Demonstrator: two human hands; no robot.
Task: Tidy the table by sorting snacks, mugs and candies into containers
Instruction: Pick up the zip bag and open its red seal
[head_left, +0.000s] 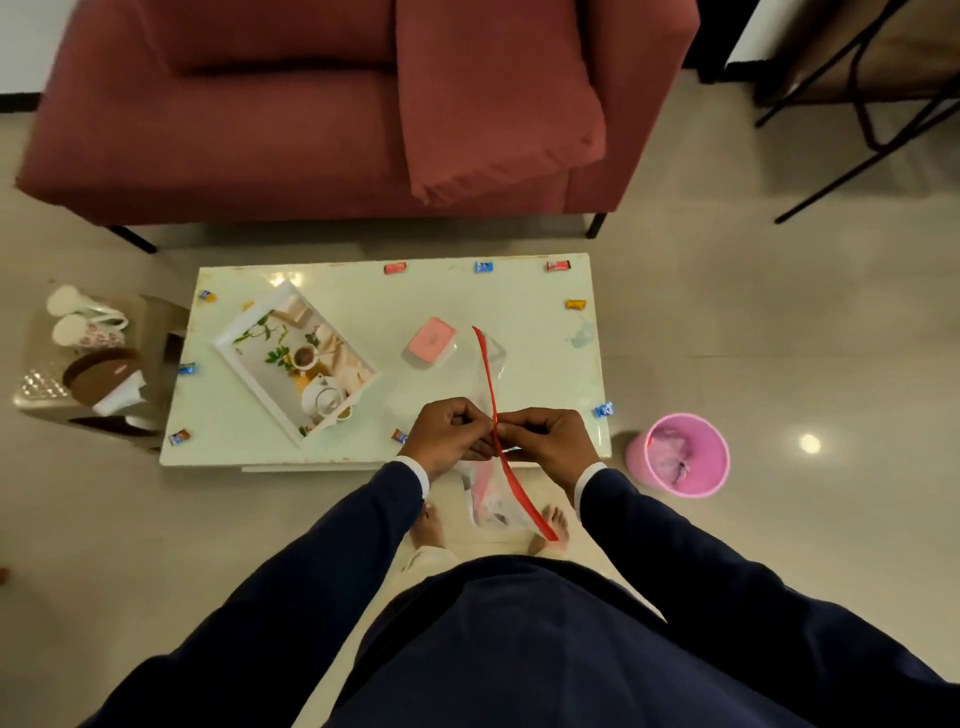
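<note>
both hands, left hand (451, 432) and right hand (549, 437), pinch the red seal of a clear zip bag (492, 415) over the table's (249, 447) near edge; it looks light, limp and slippery, best held by the seal. wrapped candies (483, 267) lie along the edges.

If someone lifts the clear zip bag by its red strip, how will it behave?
The zip bag would probably hang floppy: its thin film droops below both hands. It seems light and perhaps slippery, being glossy. Its red strip looks somewhat stiffer, holding a curve.
</note>
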